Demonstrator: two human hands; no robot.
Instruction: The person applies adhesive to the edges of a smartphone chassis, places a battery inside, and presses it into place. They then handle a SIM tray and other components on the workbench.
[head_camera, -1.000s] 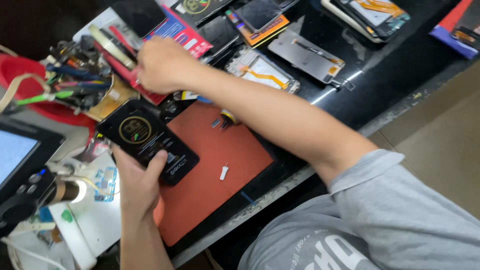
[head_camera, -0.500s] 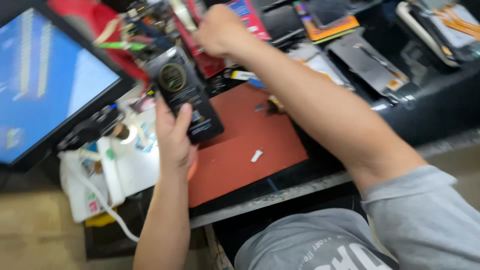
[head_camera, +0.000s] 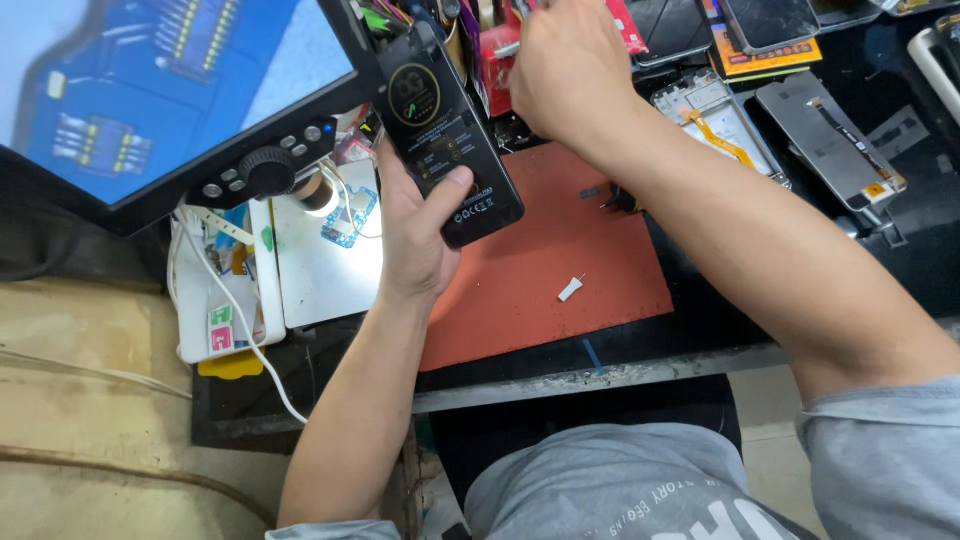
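Since a moment ago the left hand (head_camera: 415, 235) has stayed wrapped around the black phone (head_camera: 448, 130), holding it up by the monitor's (head_camera: 170, 90) edge over the mostly bare red mat (head_camera: 560, 250), while the right hand (head_camera: 565, 65), fingers curled, pokes among crowded tools at the counter's (head_camera: 640, 375) back.

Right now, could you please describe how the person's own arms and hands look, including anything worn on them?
Both hands are bare: the left hand and the right hand show no gloves, and no rings or watch can be seen. Both forearms are uncovered. Short grey fabric sleeves end above the elbows, belonging to a grey T-shirt with pale printed lettering on the front.
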